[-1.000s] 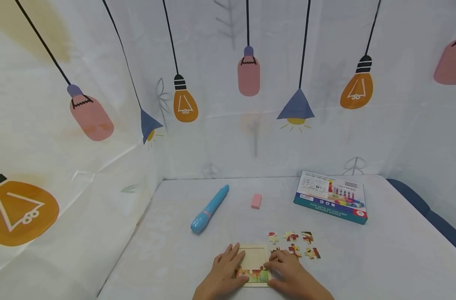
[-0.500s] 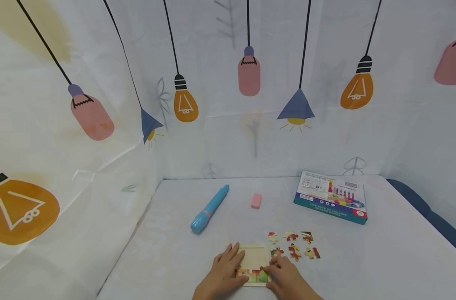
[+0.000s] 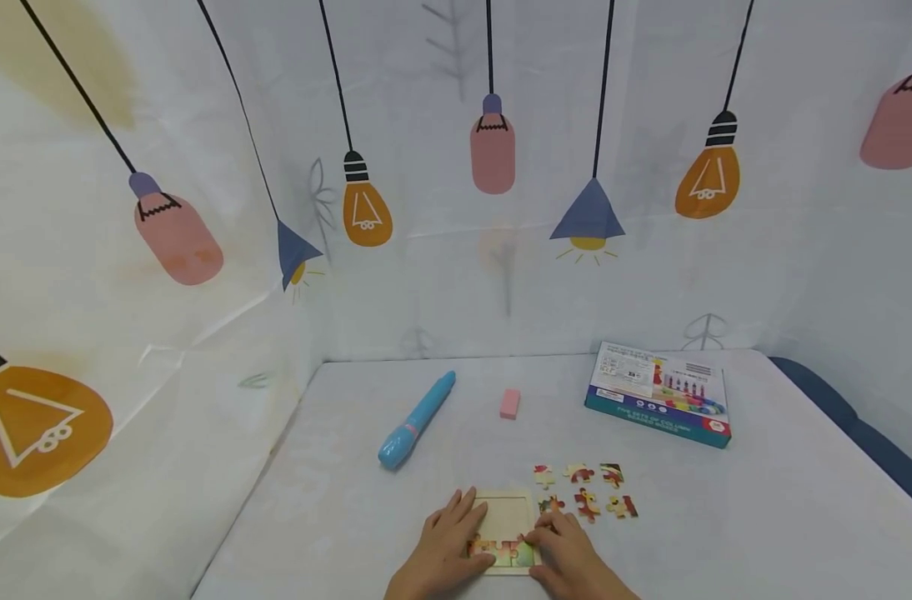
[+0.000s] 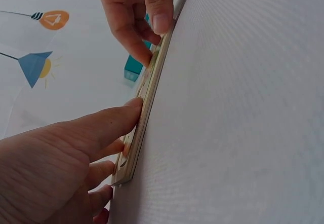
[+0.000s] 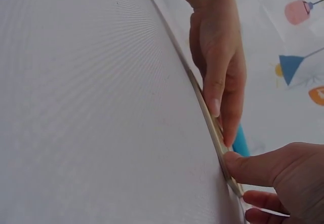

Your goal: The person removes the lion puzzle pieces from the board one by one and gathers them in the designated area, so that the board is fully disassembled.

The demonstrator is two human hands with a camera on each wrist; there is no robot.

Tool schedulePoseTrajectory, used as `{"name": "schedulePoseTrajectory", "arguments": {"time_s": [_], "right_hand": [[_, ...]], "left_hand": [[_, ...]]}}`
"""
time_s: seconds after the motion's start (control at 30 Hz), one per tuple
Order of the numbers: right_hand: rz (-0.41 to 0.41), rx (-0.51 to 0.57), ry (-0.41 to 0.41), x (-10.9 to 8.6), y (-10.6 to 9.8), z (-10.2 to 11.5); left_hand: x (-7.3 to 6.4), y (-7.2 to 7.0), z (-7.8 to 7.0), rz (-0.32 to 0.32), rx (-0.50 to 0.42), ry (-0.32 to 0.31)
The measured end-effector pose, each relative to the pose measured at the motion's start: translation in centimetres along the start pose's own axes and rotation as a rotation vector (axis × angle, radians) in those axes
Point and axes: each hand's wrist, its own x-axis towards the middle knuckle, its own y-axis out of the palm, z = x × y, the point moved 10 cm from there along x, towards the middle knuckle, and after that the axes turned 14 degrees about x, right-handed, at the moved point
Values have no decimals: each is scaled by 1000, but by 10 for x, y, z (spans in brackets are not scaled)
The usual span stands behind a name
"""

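A shallow wooden puzzle tray (image 3: 503,498) lies on the table, with joined picture pieces (image 3: 501,550) along its near side and bare wood beyond. My left hand (image 3: 444,546) rests along the tray's left side, its fingers fairly straight and thumb at the near edge. At the near right corner, my right hand (image 3: 572,554) holds a green puzzle piece (image 3: 522,553) down in the tray, index finger at its far side and thumb at the near rim. In the left wrist view, the tray's edge (image 4: 139,143) runs between both hands. Part of the row is hidden under the fingers.
Several loose puzzle pieces (image 3: 587,503) lie in two rows right of the tray. Farther back are a blue microphone-shaped toy (image 3: 417,420), a pink block (image 3: 509,404) and a flat printed box (image 3: 658,393). A printed white curtain (image 3: 426,292) hangs behind the table.
My right hand has shifted slightly left and inward, with the green piece now lying flatter in the row. It uncovers a loose piece beside the tray. My left hand stays put.
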Motion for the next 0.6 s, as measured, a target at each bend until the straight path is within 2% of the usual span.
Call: {"name": "schedulePoseTrajectory", "arguments": {"time_s": [0.17,0.4,0.6], "right_hand": [[-19,-8,-8,0,-1,2],[-11,-18,89,0,-1,-4],[-73,-11,31,0,-6,-1]], "left_hand": [[-1,-1,0,3,-10,-5],[1,-1,-1,0,2,3],[1,1,0,7,-6,3]]}}
